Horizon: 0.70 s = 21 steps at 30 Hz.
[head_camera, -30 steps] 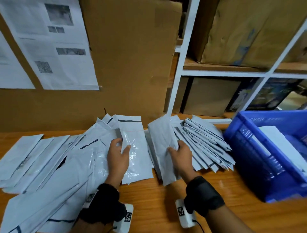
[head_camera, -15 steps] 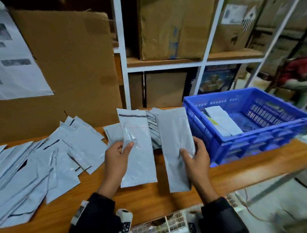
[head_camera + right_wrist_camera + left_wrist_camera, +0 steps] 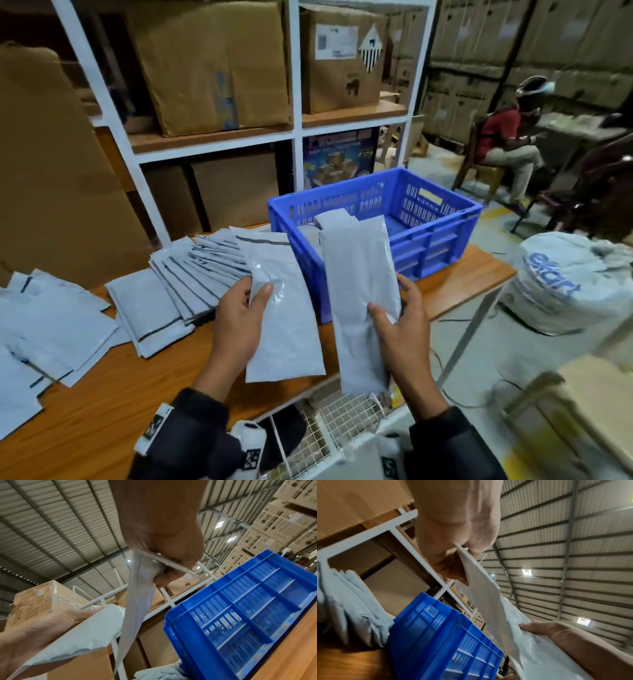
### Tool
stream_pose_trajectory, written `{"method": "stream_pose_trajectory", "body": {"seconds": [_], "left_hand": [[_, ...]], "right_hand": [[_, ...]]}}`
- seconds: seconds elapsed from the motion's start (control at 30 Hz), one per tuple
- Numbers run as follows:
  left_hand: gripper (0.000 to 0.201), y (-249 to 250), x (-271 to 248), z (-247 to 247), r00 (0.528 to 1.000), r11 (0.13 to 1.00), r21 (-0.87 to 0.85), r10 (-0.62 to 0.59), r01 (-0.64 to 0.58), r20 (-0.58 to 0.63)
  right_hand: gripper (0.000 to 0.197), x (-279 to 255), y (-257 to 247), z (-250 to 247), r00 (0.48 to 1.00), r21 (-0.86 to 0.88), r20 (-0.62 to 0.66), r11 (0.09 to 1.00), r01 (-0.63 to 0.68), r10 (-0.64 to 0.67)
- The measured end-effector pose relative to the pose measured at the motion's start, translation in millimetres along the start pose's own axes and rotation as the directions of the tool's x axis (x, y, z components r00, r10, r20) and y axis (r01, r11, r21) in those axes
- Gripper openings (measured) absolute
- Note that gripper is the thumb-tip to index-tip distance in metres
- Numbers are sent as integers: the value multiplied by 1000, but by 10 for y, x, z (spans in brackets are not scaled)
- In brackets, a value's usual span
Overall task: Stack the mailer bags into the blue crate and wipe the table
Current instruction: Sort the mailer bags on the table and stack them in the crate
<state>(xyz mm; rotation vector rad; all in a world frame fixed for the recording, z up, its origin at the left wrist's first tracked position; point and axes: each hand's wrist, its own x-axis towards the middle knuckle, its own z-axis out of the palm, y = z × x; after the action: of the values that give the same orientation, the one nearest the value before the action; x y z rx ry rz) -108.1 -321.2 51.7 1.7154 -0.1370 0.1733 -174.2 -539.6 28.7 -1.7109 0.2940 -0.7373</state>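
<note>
My left hand (image 3: 255, 291) holds a white mailer bag (image 3: 284, 325) with a clear pocket, thumb on top, above the table's front edge. My right hand (image 3: 390, 301) grips a grey mailer bag (image 3: 356, 274) upright; its top end overlaps the blue crate (image 3: 431, 246) in the head view. Both bags are in the air, side by side. A bag or two lies inside the crate, mostly hidden. Several more mailers (image 3: 191, 270) are fanned out on the wooden table (image 3: 102, 394). The wrist views show each hand (image 3: 453, 540) (image 3: 168, 547) pinching its bag (image 3: 484, 595) (image 3: 137, 601) beside the crate (image 3: 436, 635) (image 3: 240, 615).
White shelving (image 3: 296, 137) with cardboard boxes stands behind the table, with a cardboard sheet (image 3: 51, 171) at the left. A full white sack (image 3: 575, 284) sits on the floor to the right. A person (image 3: 503, 144) sits at the back right. A wire basket (image 3: 329, 428) lies below the table edge.
Both hands lifted their bags off the piles and carried them right, up to the blue crate. The view swung right with them.
</note>
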Motion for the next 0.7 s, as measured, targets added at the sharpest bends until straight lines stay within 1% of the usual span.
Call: {"method": "stream_pose_trajectory", "body": {"seconds": [0.07, 0.17, 0.27, 0.37, 0.43, 0.53, 0.7], "left_hand": [[9, 91, 76, 183, 1000, 1000, -8, 15, -15, 21], [8, 171, 242, 425, 998, 998, 24, 50, -51, 36], [14, 241, 403, 638, 997, 998, 19, 60, -61, 45], [20, 281, 614, 790, 997, 997, 15, 71, -72, 35], [17, 271, 814, 860, 996, 996, 26, 90, -91, 24], [5, 262, 1131, 929, 991, 987, 92, 132, -131, -4], [4, 228, 1647, 977, 992, 973, 213, 103, -84, -79]], "right_hand": [[49, 121, 28, -155, 1000, 4, -22, 1000, -3, 3], [50, 335, 98, -313, 999, -18, -51, 1000, -4, 3], [53, 586, 152, -402, 998, -36, -57, 999, 8, -10], [64, 905, 214, -423, 1000, -8, -27, 1000, 16, -16], [69, 1164, 296, -423, 999, -13, -1, 999, 38, -38], [63, 1598, 388, -423, 996, -82, 30, 993, 88, -86], [45, 2291, 519, -300, 990, -157, 115, 982, 101, -83]]}}
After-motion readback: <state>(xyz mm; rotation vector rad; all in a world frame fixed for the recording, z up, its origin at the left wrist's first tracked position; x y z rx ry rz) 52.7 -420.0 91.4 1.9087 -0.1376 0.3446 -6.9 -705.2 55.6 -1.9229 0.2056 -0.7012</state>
